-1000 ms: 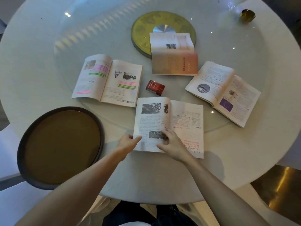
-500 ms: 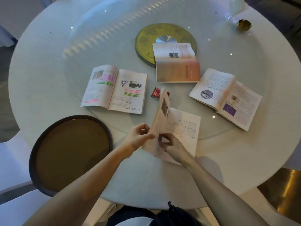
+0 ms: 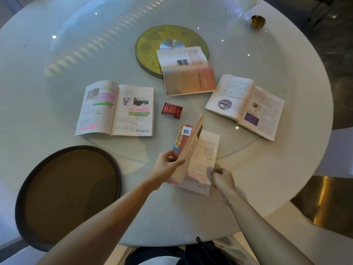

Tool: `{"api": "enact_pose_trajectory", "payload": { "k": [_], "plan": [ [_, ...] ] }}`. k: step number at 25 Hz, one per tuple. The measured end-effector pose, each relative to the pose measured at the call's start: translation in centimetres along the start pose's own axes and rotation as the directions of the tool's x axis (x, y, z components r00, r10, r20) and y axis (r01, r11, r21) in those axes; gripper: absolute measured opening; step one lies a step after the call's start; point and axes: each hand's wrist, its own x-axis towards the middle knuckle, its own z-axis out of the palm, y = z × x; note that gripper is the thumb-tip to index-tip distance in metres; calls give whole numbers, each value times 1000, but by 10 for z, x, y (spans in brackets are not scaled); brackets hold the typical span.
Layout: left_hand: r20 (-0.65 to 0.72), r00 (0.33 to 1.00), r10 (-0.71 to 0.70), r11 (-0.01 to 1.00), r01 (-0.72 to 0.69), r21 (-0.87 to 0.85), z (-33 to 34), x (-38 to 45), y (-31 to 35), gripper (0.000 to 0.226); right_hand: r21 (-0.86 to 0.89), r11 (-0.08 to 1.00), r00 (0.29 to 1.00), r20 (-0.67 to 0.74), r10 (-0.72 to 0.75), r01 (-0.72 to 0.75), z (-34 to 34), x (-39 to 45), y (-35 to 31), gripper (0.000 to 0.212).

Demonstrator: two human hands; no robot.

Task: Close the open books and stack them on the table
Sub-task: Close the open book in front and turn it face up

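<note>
Head view: thin floppy softcover textbook (image 3: 198, 155) half-closed at 6 o'clock on round white worktop (image 3: 286, 169). Left hand (image 3: 168, 165) pinches raised left half; right hand (image 3: 222, 178) loosely curled, fingertips pinning right page's near edge. Light, pages bend; grip near spine, outer edge.

Left hand (image 3: 165, 165) pinching — right hand (image 3: 222, 177) curled
</note>
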Motion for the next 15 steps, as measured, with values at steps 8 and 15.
{"api": "enact_pose_trajectory", "payload": {
  "k": [8, 15],
  "plan": [
    [-38, 989, -143, 982, 147, 121, 59, 23, -30, 30, 200, 967, 977, 177, 120, -155, -19, 37, 14, 31],
    [-388, 895, -221, 888, 349, 298, 27, 38, -47, 62, 1, 996, 942, 326, 84, -89, -26, 58, 7, 12]
  ]
}}
